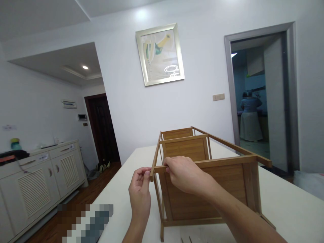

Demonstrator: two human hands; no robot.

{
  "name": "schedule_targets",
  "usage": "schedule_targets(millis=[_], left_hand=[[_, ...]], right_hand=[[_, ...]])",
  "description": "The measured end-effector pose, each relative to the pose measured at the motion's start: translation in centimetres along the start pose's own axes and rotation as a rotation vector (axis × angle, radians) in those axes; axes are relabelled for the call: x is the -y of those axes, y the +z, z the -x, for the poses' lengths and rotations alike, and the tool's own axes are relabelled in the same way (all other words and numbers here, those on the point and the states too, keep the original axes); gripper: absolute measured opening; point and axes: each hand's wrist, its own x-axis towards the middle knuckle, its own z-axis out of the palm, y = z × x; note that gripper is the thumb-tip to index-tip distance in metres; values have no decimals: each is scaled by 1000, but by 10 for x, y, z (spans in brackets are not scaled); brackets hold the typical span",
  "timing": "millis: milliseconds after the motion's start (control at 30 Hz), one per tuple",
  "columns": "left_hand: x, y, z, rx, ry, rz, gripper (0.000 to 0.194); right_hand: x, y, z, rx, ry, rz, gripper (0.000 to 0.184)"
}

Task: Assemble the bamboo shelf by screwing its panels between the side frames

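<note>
A brown wooden shelf rack [207,192], with several slatted panels between long side rails, lies on its side on the white table. My right hand [186,173] is closed around the top rail of the nearest panel, close to its left corner. Just left of that corner, my left hand [140,187] is closed in a pinch beside the end of the left side rail [155,157]. Whatever its fingertips hold, if anything, is hidden. My right forearm crosses in front of the nearest panel and covers part of it.
The white table [118,189] extends under and around the rack. Small dark slender items [189,239] lie at its near edge. A white cabinet [48,179] stands along the left wall. A person [250,114] stands beyond the doorway at right. A plastic bag [310,184] is at far right.
</note>
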Motion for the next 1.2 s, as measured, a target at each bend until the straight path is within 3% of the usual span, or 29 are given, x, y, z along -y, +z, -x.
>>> schedule_targets(millis=[500, 667, 1200], left_hand=[[11, -3, -3, 28, -24, 65, 35], [4, -2, -3, 1, 2, 37, 36], [-8, -2, 1, 74, 15, -55, 32]], right_hand=[[-2, 1, 2, -14, -29, 1, 18], [1, -3, 3, 7, -16, 1, 17], [-4, -5, 2, 5, -17, -33, 14]])
